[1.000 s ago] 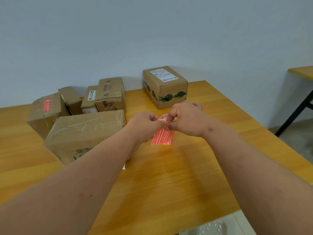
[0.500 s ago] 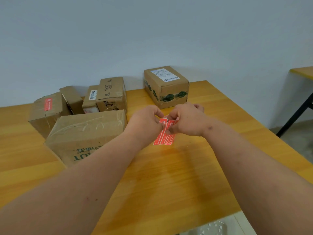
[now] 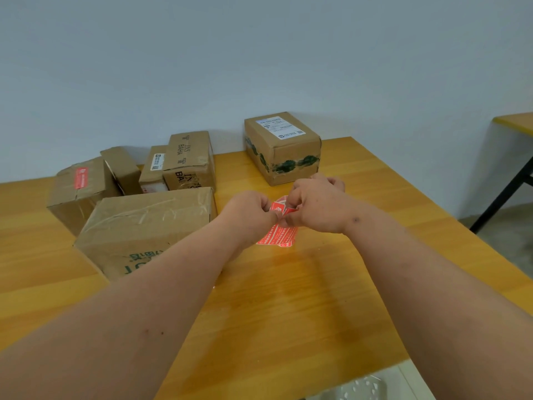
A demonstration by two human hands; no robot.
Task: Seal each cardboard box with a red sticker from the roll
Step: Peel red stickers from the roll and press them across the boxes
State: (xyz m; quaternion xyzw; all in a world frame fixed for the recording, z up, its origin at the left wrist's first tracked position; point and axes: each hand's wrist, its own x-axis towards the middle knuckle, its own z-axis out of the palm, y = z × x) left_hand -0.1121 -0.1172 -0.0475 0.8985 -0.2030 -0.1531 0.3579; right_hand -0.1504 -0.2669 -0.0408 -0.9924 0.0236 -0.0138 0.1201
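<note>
Above the middle of the wooden table (image 3: pixel 288 307), my left hand (image 3: pixel 251 212) and my right hand (image 3: pixel 317 206) both pinch the top of a strip of red stickers (image 3: pixel 277 236) that hangs down toward the table. A large cardboard box (image 3: pixel 147 226) lies just left of my left hand. Behind it stand several smaller boxes; the leftmost one (image 3: pixel 78 192) carries a red sticker (image 3: pixel 80 178) on top. A box with a white label (image 3: pixel 282 145) stands beyond my hands near the wall.
Two boxes (image 3: pixel 187 160) are stacked at the back between the others. The table's right edge runs close to my right forearm. A second table (image 3: pixel 516 122) with a black leg stands at the far right. A grey wall backs everything.
The sticker strip's top has been worked between my fingertips and its upper corner now folds up; both hands stayed in nearly the same place.
</note>
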